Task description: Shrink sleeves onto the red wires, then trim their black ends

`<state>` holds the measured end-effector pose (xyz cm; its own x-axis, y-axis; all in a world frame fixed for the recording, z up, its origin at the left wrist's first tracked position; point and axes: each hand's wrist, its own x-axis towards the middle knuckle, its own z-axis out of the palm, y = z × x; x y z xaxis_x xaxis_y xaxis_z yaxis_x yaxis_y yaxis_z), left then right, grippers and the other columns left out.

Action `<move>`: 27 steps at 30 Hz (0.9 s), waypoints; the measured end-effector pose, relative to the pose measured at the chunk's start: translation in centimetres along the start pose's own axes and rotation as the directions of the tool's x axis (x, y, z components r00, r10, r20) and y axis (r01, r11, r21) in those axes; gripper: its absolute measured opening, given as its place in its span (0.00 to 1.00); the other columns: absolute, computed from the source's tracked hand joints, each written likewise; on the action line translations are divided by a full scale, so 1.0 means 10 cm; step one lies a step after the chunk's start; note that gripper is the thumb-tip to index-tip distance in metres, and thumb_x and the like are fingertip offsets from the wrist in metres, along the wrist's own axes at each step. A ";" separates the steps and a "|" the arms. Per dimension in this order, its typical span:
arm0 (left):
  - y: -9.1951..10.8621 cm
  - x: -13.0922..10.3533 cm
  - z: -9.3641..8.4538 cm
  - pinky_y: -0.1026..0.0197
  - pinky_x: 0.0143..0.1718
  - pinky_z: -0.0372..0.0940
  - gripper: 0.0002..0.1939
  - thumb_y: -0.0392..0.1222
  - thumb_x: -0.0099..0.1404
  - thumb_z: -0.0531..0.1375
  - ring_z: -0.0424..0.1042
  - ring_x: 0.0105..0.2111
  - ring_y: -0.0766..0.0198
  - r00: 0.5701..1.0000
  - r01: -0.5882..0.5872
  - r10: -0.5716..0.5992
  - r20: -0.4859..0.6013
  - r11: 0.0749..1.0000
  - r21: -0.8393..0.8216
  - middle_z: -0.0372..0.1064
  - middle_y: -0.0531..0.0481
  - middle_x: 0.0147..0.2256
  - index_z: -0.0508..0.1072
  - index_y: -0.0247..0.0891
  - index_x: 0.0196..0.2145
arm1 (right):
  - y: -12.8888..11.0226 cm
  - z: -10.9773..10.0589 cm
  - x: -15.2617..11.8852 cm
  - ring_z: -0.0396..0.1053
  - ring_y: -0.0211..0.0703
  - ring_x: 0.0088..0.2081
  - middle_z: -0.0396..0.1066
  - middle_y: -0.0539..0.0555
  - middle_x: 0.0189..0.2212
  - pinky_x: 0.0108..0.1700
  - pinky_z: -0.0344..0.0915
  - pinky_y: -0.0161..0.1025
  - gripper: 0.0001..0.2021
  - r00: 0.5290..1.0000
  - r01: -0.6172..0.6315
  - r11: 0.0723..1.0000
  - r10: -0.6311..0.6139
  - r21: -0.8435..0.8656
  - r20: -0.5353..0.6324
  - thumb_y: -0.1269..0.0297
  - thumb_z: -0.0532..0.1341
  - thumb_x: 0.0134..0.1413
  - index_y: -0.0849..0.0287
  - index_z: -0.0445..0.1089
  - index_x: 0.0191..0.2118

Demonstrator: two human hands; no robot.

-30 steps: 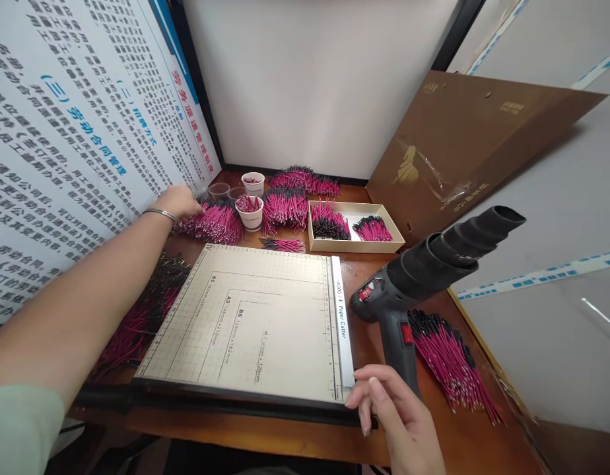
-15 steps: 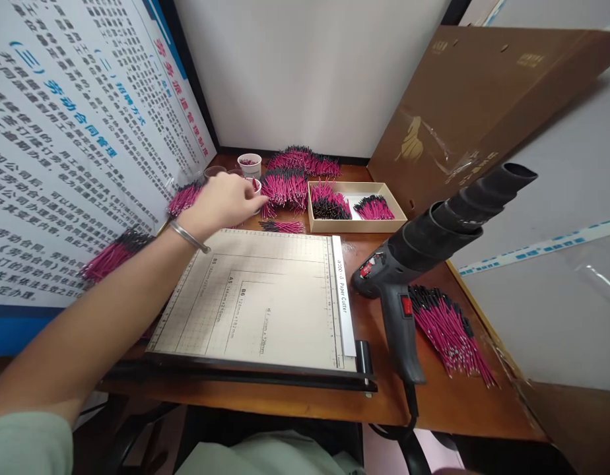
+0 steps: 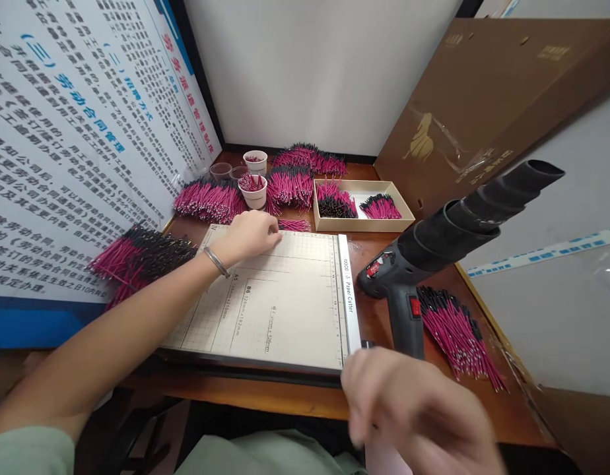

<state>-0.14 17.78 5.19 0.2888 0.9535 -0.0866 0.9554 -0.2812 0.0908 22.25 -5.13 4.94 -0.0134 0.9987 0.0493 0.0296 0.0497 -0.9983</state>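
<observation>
The paper cutter [image 3: 300,297] lies flat, its cream board printed with black grid lines and paper sizes and a white lettered strip [image 3: 350,290] running along its right side, while a small bunch of pink wires [image 3: 296,225], partly hidden, lies just beyond its far edge.

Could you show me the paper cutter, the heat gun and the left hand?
Paper cutter [image 3: 295,300]: head view, on its bare board.
Heat gun [image 3: 434,241]: head view, on its black barrel.
Left hand [image 3: 251,233]: head view, on its back.
</observation>
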 end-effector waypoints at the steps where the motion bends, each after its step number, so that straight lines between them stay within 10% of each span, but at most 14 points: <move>1: 0.00 0.03 -0.01 0.52 0.50 0.71 0.14 0.47 0.69 0.59 0.78 0.48 0.47 1.000 0.003 -0.003 -0.004 1.000 -0.010 0.82 0.42 0.45 0.84 0.40 0.42 | 0.01 0.06 0.06 0.68 0.40 0.26 0.69 0.52 0.20 0.31 0.65 0.39 0.21 0.998 0.051 0.998 -0.050 -0.043 0.023 0.45 0.63 0.62 0.53 0.68 0.24; 5: 0.20 0.28 -0.14 0.48 0.52 0.71 0.15 0.44 0.71 0.58 0.78 0.49 0.46 0.999 -0.035 0.032 -0.040 0.997 -0.073 0.81 0.40 0.46 0.83 0.37 0.46 | 0.16 0.21 0.25 0.57 0.29 0.19 0.58 0.46 0.16 0.22 0.53 0.30 0.18 0.973 0.229 0.954 -0.221 -0.196 0.060 0.59 0.59 0.66 0.58 0.62 0.24; 10: 0.92 0.84 -0.30 0.58 0.57 0.70 0.16 0.40 0.74 0.56 0.77 0.50 0.59 0.974 -0.225 0.220 -0.048 0.953 -0.202 0.81 0.44 0.50 0.82 0.37 0.49 | 0.29 0.25 0.28 0.54 0.29 0.17 0.56 0.45 0.14 0.21 0.52 0.30 0.17 0.967 0.252 0.928 -0.249 -0.273 0.046 0.62 0.58 0.64 0.57 0.61 0.23; 16: 1.55 1.23 -0.16 0.49 0.55 0.72 0.12 0.37 0.69 0.66 0.77 0.51 0.54 0.945 -0.297 0.317 0.078 0.935 -0.194 0.78 0.40 0.49 0.80 0.32 0.49 | 0.34 0.24 0.24 0.56 0.30 0.17 0.57 0.45 0.14 0.23 0.53 0.32 0.15 0.940 0.335 0.886 -0.336 -0.322 0.054 0.64 0.58 0.63 0.57 0.60 0.24; 22: 1.43 1.07 -0.05 0.51 0.58 0.68 0.12 0.41 0.68 0.65 0.74 0.57 0.48 0.966 -0.251 0.258 0.019 0.951 -0.182 0.78 0.40 0.51 0.81 0.37 0.48 | 0.35 0.26 0.22 0.55 0.29 0.18 0.56 0.44 0.15 0.23 0.52 0.32 0.15 0.922 0.378 0.860 -0.383 -0.344 0.057 0.67 0.57 0.64 0.57 0.57 0.25; 27: 0.92 0.95 -0.02 0.44 0.55 0.68 0.31 0.56 0.77 0.49 0.73 0.57 0.39 0.996 0.085 -0.091 -0.020 0.975 -0.207 0.73 0.26 0.57 0.70 0.26 0.61 | 0.28 0.22 0.13 0.56 0.29 0.19 0.57 0.44 0.15 0.25 0.52 0.32 0.17 0.917 0.377 0.835 -0.396 -0.401 0.037 0.65 0.58 0.66 0.58 0.58 0.25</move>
<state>11.34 24.23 5.40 0.1997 0.9770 -0.0751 0.9428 -0.1707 0.2864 20.16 -3.72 2.11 -0.0612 0.8960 0.4398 0.4205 0.4228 -0.8028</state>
